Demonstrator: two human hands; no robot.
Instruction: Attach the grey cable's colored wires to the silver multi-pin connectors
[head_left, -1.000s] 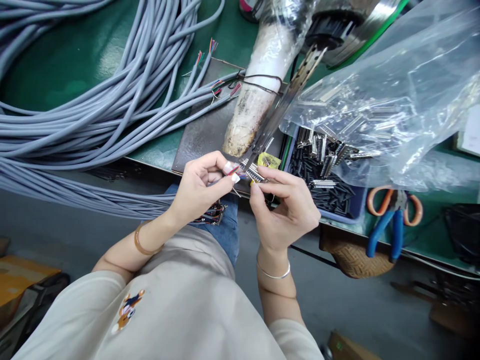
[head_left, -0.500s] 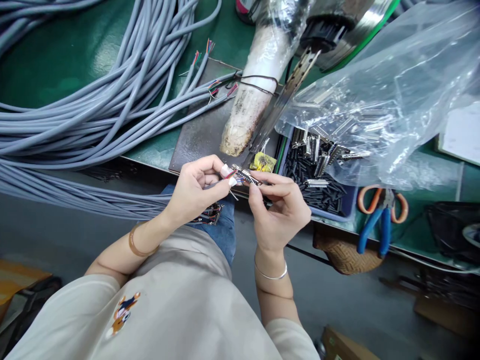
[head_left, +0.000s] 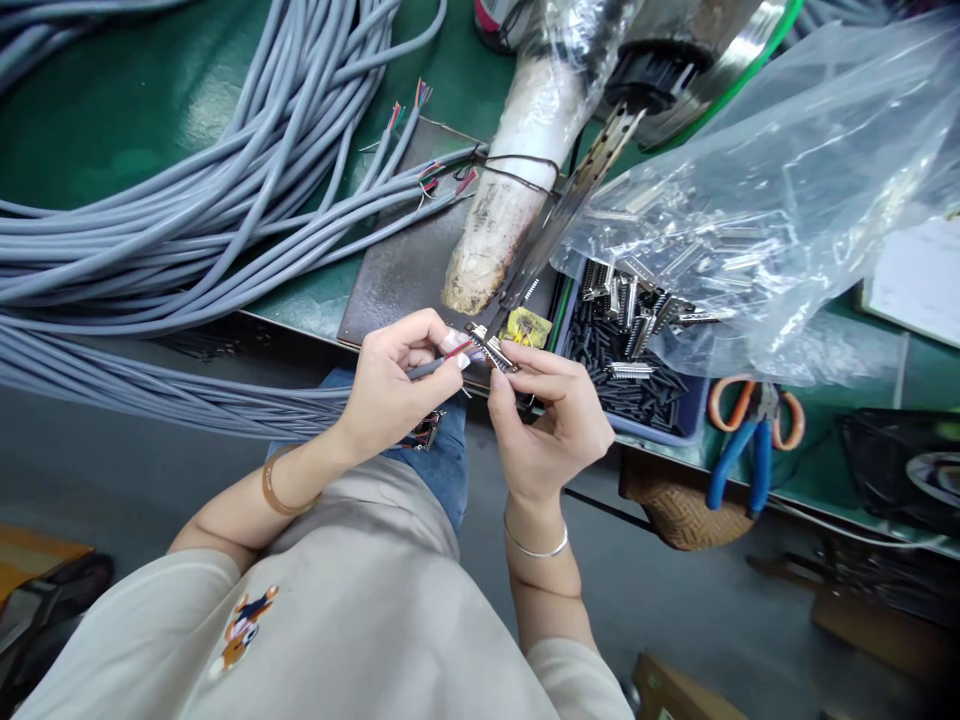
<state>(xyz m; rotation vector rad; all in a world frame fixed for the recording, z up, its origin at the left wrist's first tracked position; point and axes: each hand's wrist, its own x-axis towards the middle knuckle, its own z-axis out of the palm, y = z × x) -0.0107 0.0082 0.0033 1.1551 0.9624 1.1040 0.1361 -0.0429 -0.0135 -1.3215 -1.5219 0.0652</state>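
"How does the work stand?"

"Partway, judging by what lies about you. The grey coil [head_left: 225,250] fills your left side, and several of its ends over the plate [head_left: 390,275] show bare coloured wires [head_left: 426,95], nothing fitted to them, so those look undone. By your lap [head_left: 444,485] sits a metal clump [head_left: 426,430], perhaps finished ends, but it is too hidden to be sure. The connector [head_left: 491,347] in work is between your hands, at the iron [head_left: 592,180]; I can't tell whether the tip touches it."

"And the grips?"

"Your left hand [head_left: 397,385] pinches a cable [head_left: 425,369] near its stripped end, a red wire [head_left: 459,349] showing. Your right hand [head_left: 551,420] pinches the connector's near end between thumb and fingertips. How many wires are joined to it can't be made out."

"What about the bench and the room?"

"The green bench [head_left: 210,110] spreads ahead of you, with grey floor [head_left: 480,520] below and a carton [head_left: 682,690] at the lower edge. On the bench a clear bag [head_left: 825,200] slumps over a blue box [head_left: 690,425] of loose connectors [head_left: 641,310] and black bits [head_left: 637,395]. Pliers [head_left: 760,452] lie just right of that box. Smallest is the yellow sponge [head_left: 529,327], just beside your connector."
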